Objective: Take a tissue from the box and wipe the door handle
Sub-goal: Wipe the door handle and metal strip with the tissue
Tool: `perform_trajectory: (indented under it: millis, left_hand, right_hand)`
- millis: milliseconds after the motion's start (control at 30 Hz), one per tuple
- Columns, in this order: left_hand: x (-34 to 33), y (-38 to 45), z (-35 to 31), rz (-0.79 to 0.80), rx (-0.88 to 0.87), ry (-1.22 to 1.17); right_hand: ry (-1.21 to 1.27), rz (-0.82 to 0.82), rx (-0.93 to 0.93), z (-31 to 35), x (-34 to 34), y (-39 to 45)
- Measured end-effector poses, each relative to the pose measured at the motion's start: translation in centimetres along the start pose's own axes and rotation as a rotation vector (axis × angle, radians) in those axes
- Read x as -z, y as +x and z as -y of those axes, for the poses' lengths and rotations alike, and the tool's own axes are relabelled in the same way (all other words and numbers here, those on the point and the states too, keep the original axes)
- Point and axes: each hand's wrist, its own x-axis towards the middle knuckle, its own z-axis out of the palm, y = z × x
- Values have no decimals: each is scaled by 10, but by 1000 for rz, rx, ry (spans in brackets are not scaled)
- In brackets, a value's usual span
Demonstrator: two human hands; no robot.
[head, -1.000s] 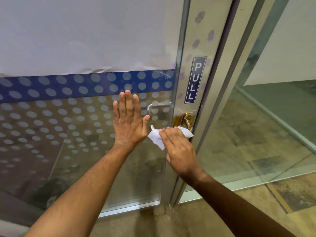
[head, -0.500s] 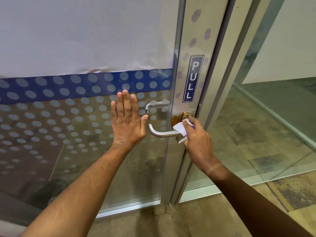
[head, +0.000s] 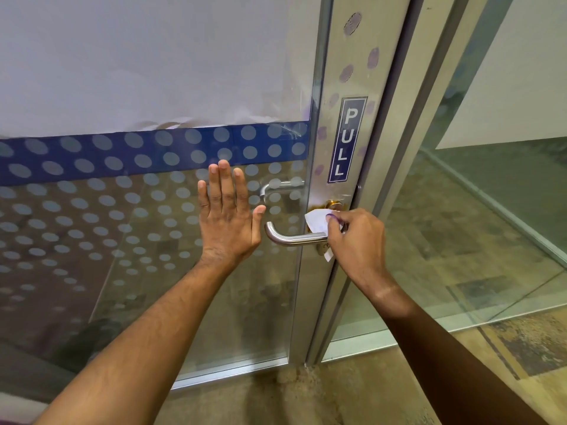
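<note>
The tissue is 1 white sheet, bunched in my right hand, fingers curled round it and pressing it against the inner end of the door handle, just where the lever meets the metal door frame. A corner of the sheet sticks up above my fingers, and a small scrap of it hangs out below my palm. Just above the tissue sits 1 brass-coloured lock fitting, partly hidden.

The handle is 1 brushed steel lever, running left from my grip and curving back toward the glass at its free end. A 2nd lever shows through the glass on the far side of the door.

My left hand holds nothing: it lies flat against the glass panel, 4 fingers straight and together, thumb spread toward the lever's curved end without touching it.

On the frame above the lock, 1 dark blue sign reads "PULL" in white letters set vertically. The glass carries 1 blue band and rows of frosted dots.
</note>
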Motion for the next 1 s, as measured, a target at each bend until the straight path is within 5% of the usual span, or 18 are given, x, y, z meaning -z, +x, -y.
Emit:
perform_trajectory:
  millis: [333,500,667,800,1000]
  left_hand:
    - [2,0,1,18,3,10]
    - [2,0,1,25,-3,19]
    - [0,-1,1,21,-1,18]
    - [0,0,1,6,-1,15]
    - [-2,0,1,-19,-5,10]
  right_hand:
    - [302,66,-336,-8,11,18]
    - [82,-134,-7,-6,15,17]
    - [-51,-19,239,-2,10,20]
    - [-142,17,257,1,5,22]
    - [45,-6,67,-3,3,28]
